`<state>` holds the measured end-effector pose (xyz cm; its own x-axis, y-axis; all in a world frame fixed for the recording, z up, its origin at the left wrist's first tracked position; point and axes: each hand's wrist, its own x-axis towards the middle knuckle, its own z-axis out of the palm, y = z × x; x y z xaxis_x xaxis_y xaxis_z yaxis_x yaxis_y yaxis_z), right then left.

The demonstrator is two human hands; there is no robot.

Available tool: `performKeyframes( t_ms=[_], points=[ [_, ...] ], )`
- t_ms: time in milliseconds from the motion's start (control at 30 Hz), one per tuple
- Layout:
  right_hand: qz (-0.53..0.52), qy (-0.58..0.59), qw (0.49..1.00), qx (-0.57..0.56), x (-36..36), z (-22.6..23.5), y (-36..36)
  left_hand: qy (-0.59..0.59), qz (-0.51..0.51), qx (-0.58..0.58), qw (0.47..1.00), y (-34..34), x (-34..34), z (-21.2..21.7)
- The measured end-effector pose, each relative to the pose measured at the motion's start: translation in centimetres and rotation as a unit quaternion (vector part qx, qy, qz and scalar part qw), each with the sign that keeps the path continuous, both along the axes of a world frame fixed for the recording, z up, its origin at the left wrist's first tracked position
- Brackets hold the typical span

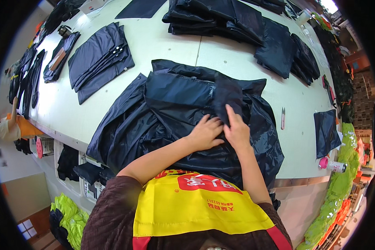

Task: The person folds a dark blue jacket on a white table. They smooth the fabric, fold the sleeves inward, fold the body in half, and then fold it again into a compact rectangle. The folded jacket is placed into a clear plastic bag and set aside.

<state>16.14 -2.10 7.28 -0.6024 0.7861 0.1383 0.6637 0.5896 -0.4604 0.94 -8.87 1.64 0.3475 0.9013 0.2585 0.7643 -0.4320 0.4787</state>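
Note:
A dark navy, shiny garment [162, 121] lies spread and rumpled on the table in front of me. A narrower dark flap of cloth [228, 93] runs across its upper right part. My left hand [206, 133] rests on the garment just left of the flap's lower end, fingers apart and slightly bent. Beside it, my right hand [238, 131] lies on the flap's lower end with the index finger stretched out and the thumb toward the left hand. Neither hand visibly grips the cloth. The right hand's outer fingers are partly hidden.
Folded dark garments stand in stacks at the far left [100, 58], far middle [216, 18] and right [275, 50] of the pale table [166, 50]. Small thread snips [283, 118] lie right of the garment. A can [336, 166] stands at the right edge. Another person [14, 125] is at far left.

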Motion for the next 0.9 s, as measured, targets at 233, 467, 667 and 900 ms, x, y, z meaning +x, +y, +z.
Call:
performKeyframes(
  t_ms=[233,467,667,900],
  points=[
    [0.071,-0.06,0.993,-0.071,-1.1,0.2,1.1,-0.069,0.484,0.117,0.865,-5.3,-9.7,3.2],
    [0.09,-0.102,0.984,0.117,-3.4,-6.6,1.3,-0.481,0.436,-0.019,0.761,-2.5,-13.7,1.8],
    [0.104,-0.087,0.989,0.051,-3.3,-6.3,2.1,0.048,0.143,0.075,0.986,-0.3,-8.8,2.5],
    [0.112,-0.015,0.994,0.008,-2.7,-3.4,2.7,0.108,0.134,-0.046,0.984,-0.2,-9.2,0.6]
  ],
)
